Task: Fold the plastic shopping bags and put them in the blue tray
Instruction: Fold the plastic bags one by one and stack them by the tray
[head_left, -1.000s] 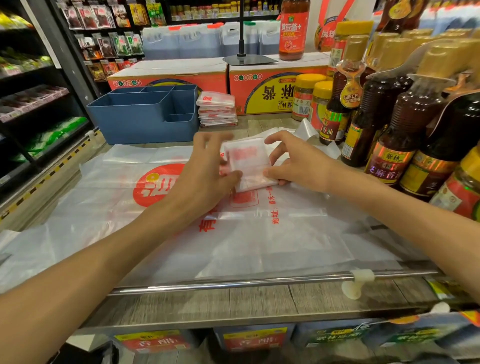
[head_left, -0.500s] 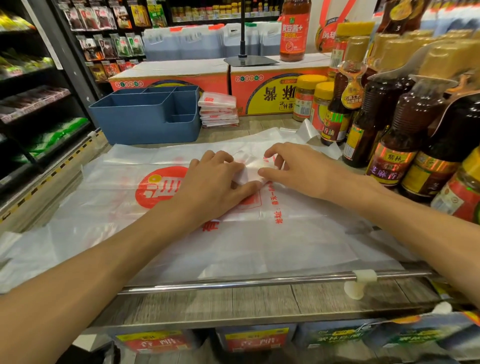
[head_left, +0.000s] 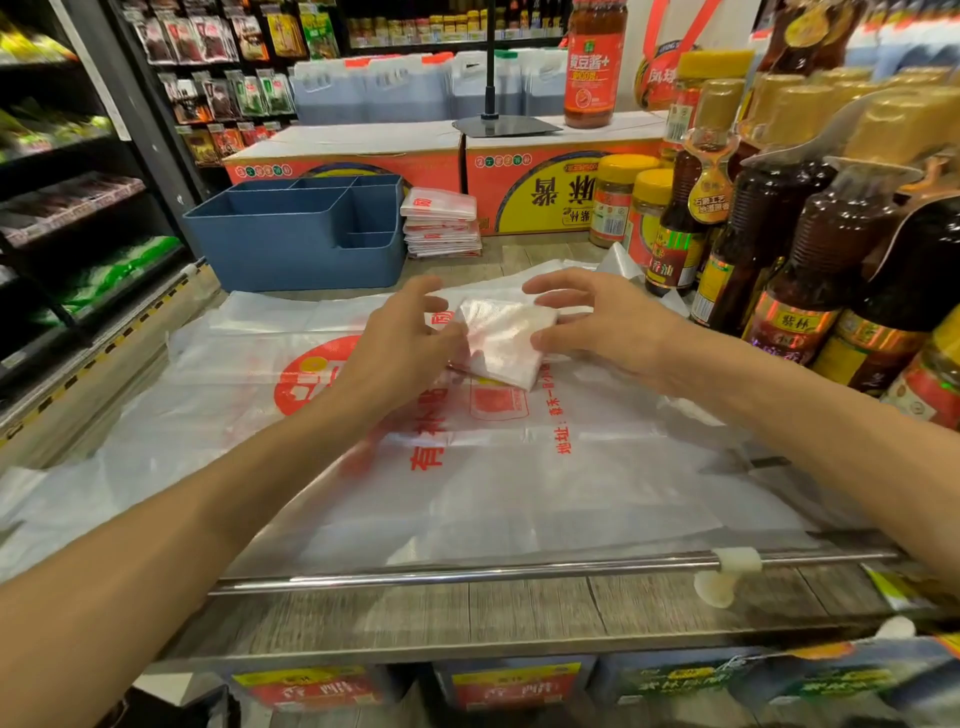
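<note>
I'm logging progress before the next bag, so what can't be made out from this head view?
- Blue tray: its near wall hides the inside, so any bags in it are unseen.
- Folded stack: edges too thin to count.
- Folded bag: left hand covers its left edge; the right hand blurs the grip.
- Flat bags: left end cut off by the frame.

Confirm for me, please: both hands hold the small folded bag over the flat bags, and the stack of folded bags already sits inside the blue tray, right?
Not quite. The head view shows the stack of folded bags on the counter beside the blue tray, at its right, not inside it. The rest stands: the left hand and right hand hold the small folded bag over the flat bags.
</note>
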